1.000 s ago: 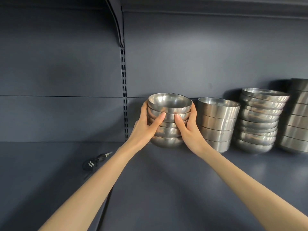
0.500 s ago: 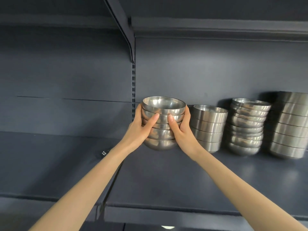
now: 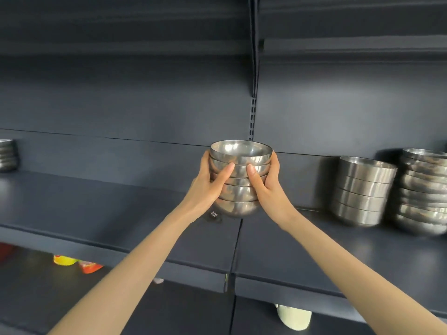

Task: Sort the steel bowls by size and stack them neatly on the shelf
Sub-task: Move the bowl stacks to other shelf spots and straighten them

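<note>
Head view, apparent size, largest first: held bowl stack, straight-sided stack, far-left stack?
1. held stack and straight-sided stack: alike; held one is nearer, so unranked.
2. far-left stack: smallest, partly cut off.

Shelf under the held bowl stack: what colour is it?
The shelf is dark slate blue-grey, plain and unpatterned; the head view shows it best.

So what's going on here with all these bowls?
A person is holding a stack of round steel bowls between the left hand and right hand, gripping its sides, over the dark shelf. To its right, a stack of straight-sided steel bowls and another stack of round bowls stand on the shelf. A further bowl stack sits at the far left.
</note>
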A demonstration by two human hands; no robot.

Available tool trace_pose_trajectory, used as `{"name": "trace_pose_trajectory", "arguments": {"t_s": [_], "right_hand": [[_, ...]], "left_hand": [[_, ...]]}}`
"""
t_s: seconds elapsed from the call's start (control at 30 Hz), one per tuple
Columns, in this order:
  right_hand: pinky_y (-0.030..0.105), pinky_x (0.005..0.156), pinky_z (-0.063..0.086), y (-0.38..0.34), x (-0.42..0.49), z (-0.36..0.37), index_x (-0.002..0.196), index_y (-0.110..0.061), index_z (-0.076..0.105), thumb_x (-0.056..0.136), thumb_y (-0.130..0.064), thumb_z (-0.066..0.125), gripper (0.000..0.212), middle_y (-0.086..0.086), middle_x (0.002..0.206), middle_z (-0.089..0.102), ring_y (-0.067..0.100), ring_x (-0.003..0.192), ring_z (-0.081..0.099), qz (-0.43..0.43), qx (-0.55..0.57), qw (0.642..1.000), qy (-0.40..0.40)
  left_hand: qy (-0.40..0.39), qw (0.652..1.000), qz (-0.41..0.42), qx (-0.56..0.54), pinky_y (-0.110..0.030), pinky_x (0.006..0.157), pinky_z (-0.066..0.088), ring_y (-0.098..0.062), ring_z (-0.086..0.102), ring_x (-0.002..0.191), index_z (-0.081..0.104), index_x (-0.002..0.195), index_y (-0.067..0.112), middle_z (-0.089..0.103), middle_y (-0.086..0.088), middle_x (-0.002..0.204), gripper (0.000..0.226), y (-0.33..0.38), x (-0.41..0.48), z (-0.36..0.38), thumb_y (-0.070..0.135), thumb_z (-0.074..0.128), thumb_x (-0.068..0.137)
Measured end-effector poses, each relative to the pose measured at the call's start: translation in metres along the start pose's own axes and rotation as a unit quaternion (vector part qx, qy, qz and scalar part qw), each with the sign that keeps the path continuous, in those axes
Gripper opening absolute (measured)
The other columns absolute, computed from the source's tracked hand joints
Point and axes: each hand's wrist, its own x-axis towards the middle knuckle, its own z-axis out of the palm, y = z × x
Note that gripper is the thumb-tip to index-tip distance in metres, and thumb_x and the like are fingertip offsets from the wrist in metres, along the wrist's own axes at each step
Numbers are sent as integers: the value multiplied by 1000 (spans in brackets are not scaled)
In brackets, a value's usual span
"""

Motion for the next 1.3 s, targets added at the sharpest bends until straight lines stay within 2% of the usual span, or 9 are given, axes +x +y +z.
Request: {"name": "trace_pose_trajectory", "arguments": {"t_s": [0.1,0.23,0.4,0.53,0.67,0.97,1.13,1.2,1.3], "right_hand": [[17,91,49,4,10,55,144,-29,14,95,-32,48,59,-1,134,55,7,117,58,3,13,1000,-15],[11,83,47,9,25,135,120,-47,27,98,-24,46,37,2,130,57,6,112,61,0,36,999,-18],[11,85,47,14,41,218,139,-27,22,96,-28,48,49,-6,128,57,-1,110,60,1,58,998,-15],[23,101,46,24,54,274,141,-28,21,90,-39,51,60,-4,134,55,8,120,56,4,66,998,-15],[25,104,44,34,73,324,144,-30,17,89,-45,52,67,-8,137,51,4,123,53,7,58,998,-28],[12,89,46,60,128,432,137,-38,20,88,-39,51,58,-11,135,50,-2,119,54,-6,107,991,-78],[6,81,45,90,165,494,125,-46,21,97,-24,47,44,-16,129,51,-11,108,57,2,135,987,-88],[7,82,45,103,184,518,130,-43,19,97,-26,48,47,-12,132,50,-9,110,56,5,137,987,-84],[8,82,46,114,205,545,124,-49,19,94,-31,50,47,-12,131,51,-5,112,57,9,132,987,-88]], "left_hand": [[-2,1000,-5,14,-30,98,48,2,62,105,24,144,39,64,19,114,76,-14,-5,-56,68,52,80],[-8,1000,-5,27,-31,99,48,4,61,106,24,144,41,63,24,115,70,-33,-6,-135,63,51,83],[-8,999,-13,36,-33,100,48,3,61,107,23,144,41,62,23,117,77,-54,-7,-217,70,53,80],[-6,999,-16,33,-31,100,48,4,60,107,24,144,40,63,23,116,77,-70,-9,-272,70,54,79],[18,999,-21,38,-31,99,48,7,61,104,25,143,40,63,24,113,77,-86,-11,-320,68,53,78],[81,994,-26,62,-24,92,50,4,62,102,26,143,42,64,19,114,79,-127,3,-429,66,53,72],[94,992,-26,80,-21,90,47,1,62,104,26,143,43,65,17,114,76,-162,27,-489,66,54,77],[98,992,-31,79,-22,91,48,0,62,104,26,144,43,66,15,114,76,-178,42,-513,68,55,78],[111,990,-34,76,-22,91,48,1,63,103,27,143,44,66,14,113,78,-195,55,-539,68,58,75]]}}
